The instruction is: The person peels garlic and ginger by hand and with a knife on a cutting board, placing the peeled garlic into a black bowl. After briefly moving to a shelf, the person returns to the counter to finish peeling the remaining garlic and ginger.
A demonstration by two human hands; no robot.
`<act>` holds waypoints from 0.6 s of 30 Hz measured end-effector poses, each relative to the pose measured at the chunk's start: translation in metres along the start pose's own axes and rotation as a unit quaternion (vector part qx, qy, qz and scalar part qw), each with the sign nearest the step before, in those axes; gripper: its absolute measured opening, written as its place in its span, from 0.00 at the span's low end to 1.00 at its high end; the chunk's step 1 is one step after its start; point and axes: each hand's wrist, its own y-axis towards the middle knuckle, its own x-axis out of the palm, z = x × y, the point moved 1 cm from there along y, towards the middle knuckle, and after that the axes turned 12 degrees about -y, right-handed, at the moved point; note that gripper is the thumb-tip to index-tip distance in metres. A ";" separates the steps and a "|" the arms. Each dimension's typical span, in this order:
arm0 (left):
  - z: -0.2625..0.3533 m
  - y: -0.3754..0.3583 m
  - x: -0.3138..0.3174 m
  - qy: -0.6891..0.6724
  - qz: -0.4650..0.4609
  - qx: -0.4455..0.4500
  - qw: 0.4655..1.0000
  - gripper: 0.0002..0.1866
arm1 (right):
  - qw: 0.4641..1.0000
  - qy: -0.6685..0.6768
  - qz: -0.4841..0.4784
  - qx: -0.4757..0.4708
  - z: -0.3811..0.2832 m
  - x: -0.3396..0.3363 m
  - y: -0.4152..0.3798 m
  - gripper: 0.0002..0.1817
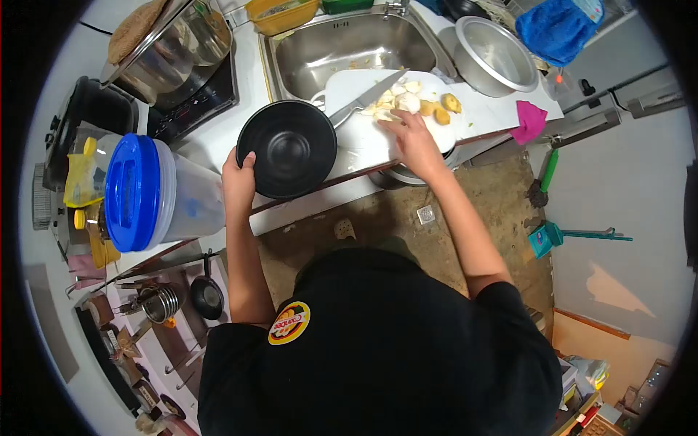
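My left hand [240, 179] grips a black bowl [287, 149] by its near left rim, thumb over the edge. The bowl is tilted so its bare inside shows, beside the white cutting board [345, 83]. My right hand [416, 144] is over the board's near edge, fingers stretched apart, fingertips right at pale cut pieces [383, 110] that look like potato. A larger peeled piece [408, 102] sits among them. A knife [374, 92] lies across the board, its handle toward the bowl. Yellow-brown potatoes [451, 103] rest at the board's right.
Behind the board is a steel sink [305, 65]. A metal basin [496, 58] stands to its right, near a pink cloth [529, 122]. On my left are a blue-lidded plastic container [138, 192] and a steel pot [174, 54] on a cooktop [196, 109].
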 end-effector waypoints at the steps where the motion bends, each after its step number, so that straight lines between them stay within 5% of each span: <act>1: -0.001 0.006 -0.003 0.004 0.014 -0.004 1.000 0.16 | 0.998 -0.034 -0.034 -0.027 0.004 0.002 0.006 0.24; 9: -0.034 0.029 -0.020 -0.054 0.035 -0.054 0.996 0.14 | 0.999 0.009 0.009 -0.043 0.021 0.024 0.024 0.13; 11: -0.029 0.028 -0.019 -0.065 0.033 -0.074 0.995 0.15 | 0.990 0.128 -0.016 0.061 0.021 0.023 0.025 0.13; 13: -0.017 0.027 -0.015 -0.083 0.044 -0.087 0.992 0.15 | 0.942 0.300 -0.026 0.145 0.020 0.020 0.030 0.13; 16: 0.034 0.002 -0.002 0.286 0.148 -0.032 0.946 0.14 | 0.798 0.565 -0.037 0.207 0.011 0.009 0.038 0.11; 18: 0.078 -0.009 0.025 0.288 0.124 0.154 0.937 0.14 | 0.761 0.617 -0.048 0.195 0.007 0.003 0.043 0.12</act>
